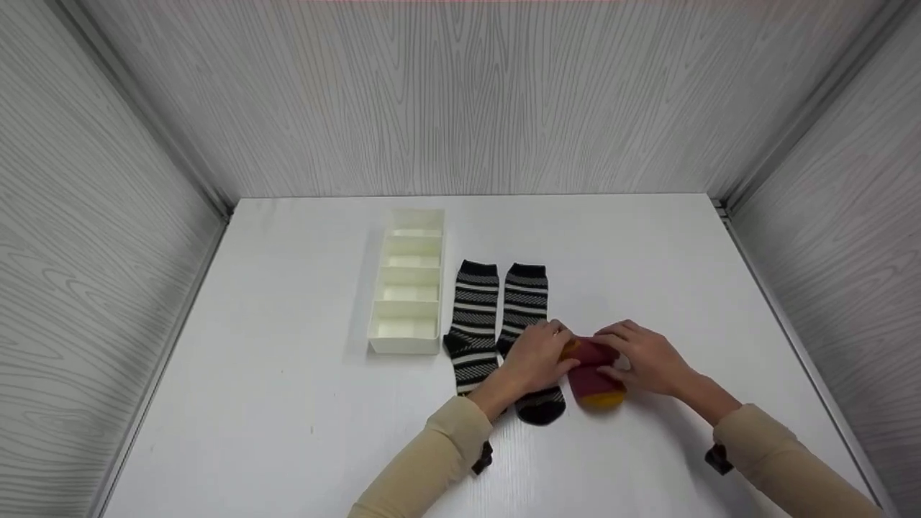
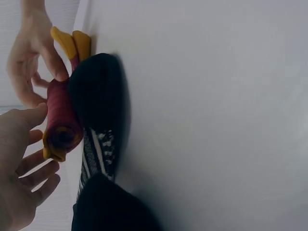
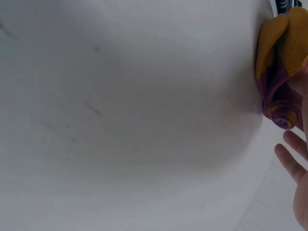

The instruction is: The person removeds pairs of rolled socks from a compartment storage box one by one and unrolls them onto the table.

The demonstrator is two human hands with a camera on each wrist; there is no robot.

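A pair of maroon socks (image 1: 584, 383) with mustard toes lies partly rolled on the white table. My left hand (image 1: 536, 357) holds the left end of the roll, thumb and fingers around it. At the other end my right hand (image 1: 647, 360) pinches the roll between thumb and fingers. The coiled end of the roll (image 2: 61, 113) shows a mustard edge in the left wrist view. Two mustard toe ends (image 3: 272, 45) stick out flat from the roll in the right wrist view. Beside the left hand lie two black-and-white striped socks (image 1: 476, 295), the nearer one partly under that hand.
A white organizer box (image 1: 405, 347) with several compartments in a row stands left of the striped socks. Grey wood-grain panels (image 1: 460, 101) enclose the table (image 1: 252, 403) at the back and both sides.
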